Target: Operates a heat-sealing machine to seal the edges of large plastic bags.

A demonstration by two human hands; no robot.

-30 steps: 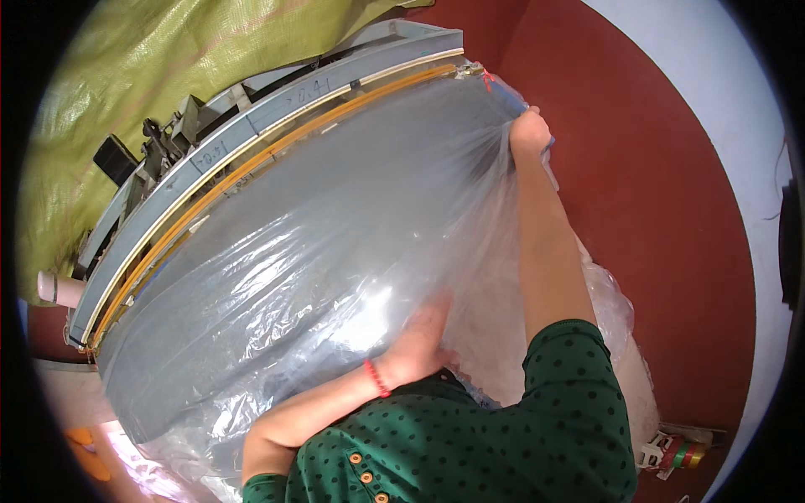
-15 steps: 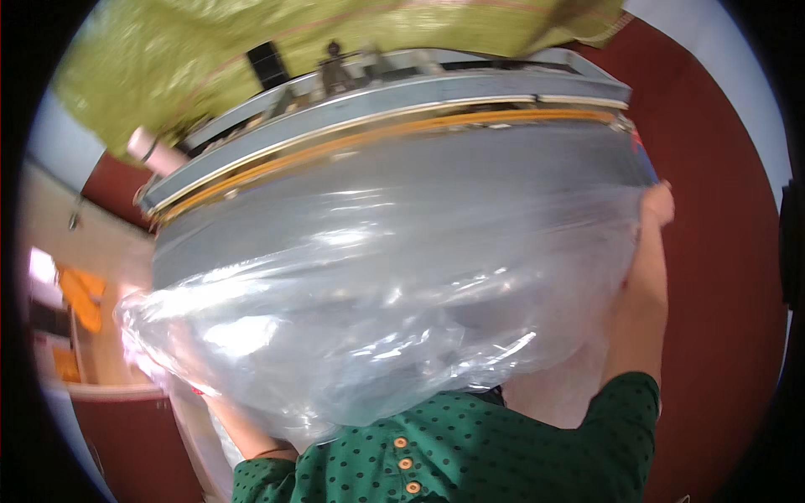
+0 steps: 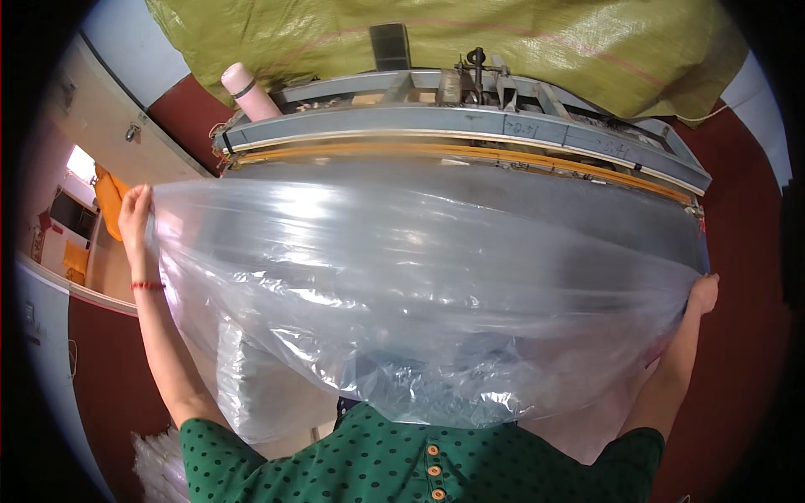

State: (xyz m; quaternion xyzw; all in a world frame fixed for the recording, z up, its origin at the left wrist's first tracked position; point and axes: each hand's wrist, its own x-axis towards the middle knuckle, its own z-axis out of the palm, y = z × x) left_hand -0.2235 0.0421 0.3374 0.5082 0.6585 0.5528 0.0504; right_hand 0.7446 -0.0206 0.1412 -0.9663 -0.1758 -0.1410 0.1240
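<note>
A wide sheet of clear plastic film (image 3: 402, 285) is stretched between my two hands, over a dark flat surface. My left hand (image 3: 136, 220) pinches its left edge, with the arm held out and raised. At the far right, my right hand (image 3: 704, 293) grips the opposite edge in closed fingers. The film is pulled taut in long creases along its far part, while its near part sags in crumpled folds close to my body. Beyond it lies a long machine with a grey metal beam (image 3: 453, 120) and an orange strip (image 3: 402, 151) along its front.
A pink cylinder with a dark band (image 3: 251, 92) leans at the machine's left end. A yellow-green tarp (image 3: 537, 50) hangs behind. To the left are a door (image 3: 126, 101) and an opening to another room. Bundled clear plastic (image 3: 159, 465) lies at lower left.
My left hand has risen from low near my body to the far left, drawing the film's left side up and outward. The whole view has turned, so the machine now slopes the other way.
</note>
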